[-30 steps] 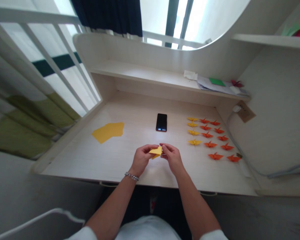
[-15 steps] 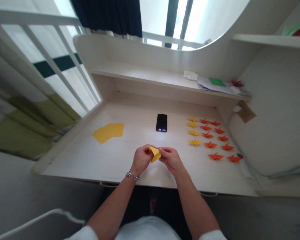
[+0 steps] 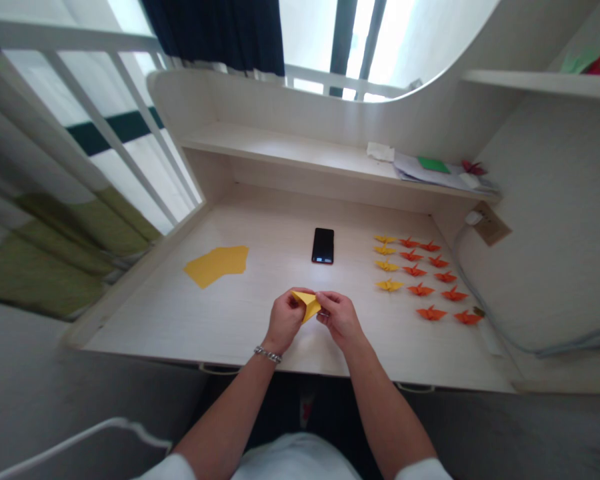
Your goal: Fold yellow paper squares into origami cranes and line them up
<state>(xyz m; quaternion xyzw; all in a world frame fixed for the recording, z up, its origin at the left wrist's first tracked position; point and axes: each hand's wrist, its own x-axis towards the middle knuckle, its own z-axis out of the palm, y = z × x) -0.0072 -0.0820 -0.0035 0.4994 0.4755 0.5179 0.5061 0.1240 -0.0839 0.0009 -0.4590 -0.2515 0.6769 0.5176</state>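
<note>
A partly folded piece of yellow origami paper (image 3: 307,305) is between my two hands, above the front middle of the desk. My left hand (image 3: 286,319) is closed on its left side, with some fingers hidden behind the paper. The thumb and fingertips of my right hand (image 3: 341,318) pinch its right edge. Folded yellow paper cranes (image 3: 389,285) stand in a column to the right, beside orange paper cranes (image 3: 421,289) in two columns. Flat yellow paper sheets (image 3: 217,265) lie overlapping on the left.
A black phone (image 3: 323,245) lies on the desk (image 3: 275,220) beyond my hands. Papers (image 3: 420,172) and a crumpled tissue (image 3: 381,152) rest on the shelf (image 3: 280,148) at the back. A cable (image 3: 485,310) runs down the right wall from a socket (image 3: 490,223).
The yellow paper has turned slightly, and its upper left corner now points further left. Both hands have shifted only a little and keep their hold.
</note>
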